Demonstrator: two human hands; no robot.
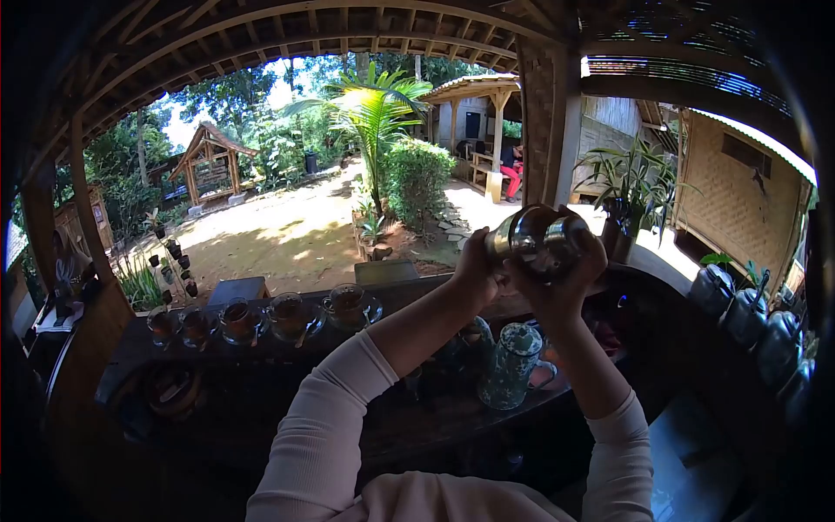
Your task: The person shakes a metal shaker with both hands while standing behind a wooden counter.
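Both hands hold up a shiny jar [544, 237] with a metallic end, tilted on its side above the dark counter. My left hand [477, 268] is closed round its left end. On the right, my right hand [561, 283] wraps the jar from below and the side. Beneath the raised forearms stands a speckled green enamel pot [511, 370] with a lid and handle. Several glass cups of dark drink, among them one cup [345, 300] on a glass saucer, line the counter to the left.
The dark counter [435, 418] curves around in front. Several kettles [750, 309] stand at the far right. A potted plant [631, 178] is beyond the counter near a post. A person in red trousers [511, 178] sits under a distant shelter.
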